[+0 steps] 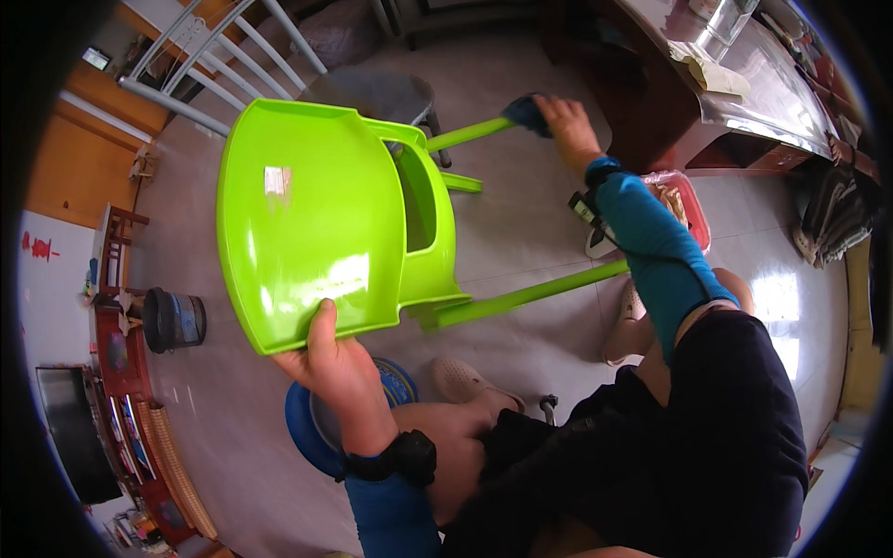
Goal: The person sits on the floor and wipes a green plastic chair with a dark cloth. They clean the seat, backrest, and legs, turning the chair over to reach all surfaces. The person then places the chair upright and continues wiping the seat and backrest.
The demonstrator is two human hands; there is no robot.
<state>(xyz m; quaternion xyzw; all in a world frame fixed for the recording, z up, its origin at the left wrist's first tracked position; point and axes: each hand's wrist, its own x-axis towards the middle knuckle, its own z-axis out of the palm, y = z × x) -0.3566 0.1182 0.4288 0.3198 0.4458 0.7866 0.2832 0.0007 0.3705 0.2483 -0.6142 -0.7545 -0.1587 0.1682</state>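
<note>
A bright green plastic chair (pixel 328 209) is held tilted in front of me, its smooth backrest facing up and its legs pointing right. A small torn label remnant (pixel 277 181) sticks to that surface. My left hand (pixel 342 370) grips the chair's lower left edge, with the thumb on top. At the far end of the upper leg, my right hand (pixel 568 125) holds a dark blue cloth (pixel 528 114) against the leg's tip. A second long leg reaches toward my right forearm.
A blue basin (pixel 307 432) stands below my left wrist. Behind the chair are a grey stool (pixel 377 94) and a metal rack (pixel 209 56). A pink bin (pixel 694 209) is beside my right forearm, near a desk (pixel 767 84). A dark bucket (pixel 174 319) stands left.
</note>
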